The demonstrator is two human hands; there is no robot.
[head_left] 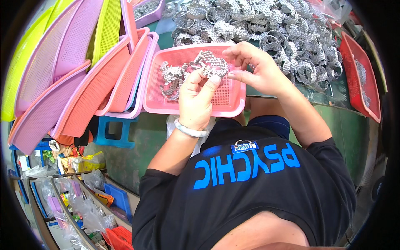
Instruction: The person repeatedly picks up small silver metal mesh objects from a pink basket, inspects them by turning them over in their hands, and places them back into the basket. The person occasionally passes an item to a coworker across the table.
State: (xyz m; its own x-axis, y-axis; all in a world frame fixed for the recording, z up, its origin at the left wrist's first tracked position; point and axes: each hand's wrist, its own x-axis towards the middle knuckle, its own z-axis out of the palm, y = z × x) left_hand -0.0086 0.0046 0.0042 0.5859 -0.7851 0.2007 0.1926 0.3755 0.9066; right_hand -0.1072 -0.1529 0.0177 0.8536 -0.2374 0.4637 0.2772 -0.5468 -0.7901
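My left hand [196,98], a pale bangle on its wrist, pinches a silver metal link band [212,66] between thumb and fingers. The band is curled and held over a pink perforated basket [193,111]. At the band's right side is my right hand [260,71], its thumb and fingers apart with nothing seen between them. Whether a fingertip touches the band I cannot tell. Inside the basket, left of my left hand, lies a small heap of similar silver bands [171,79].
A large pile of coiled silver bands [250,25] covers the table's far side. Perforated baskets [98,83] in several colours stand stacked at left. A red basket [348,62] holding clear bags sits at right. Below left are a blue stool [114,139] and shelves with bags.
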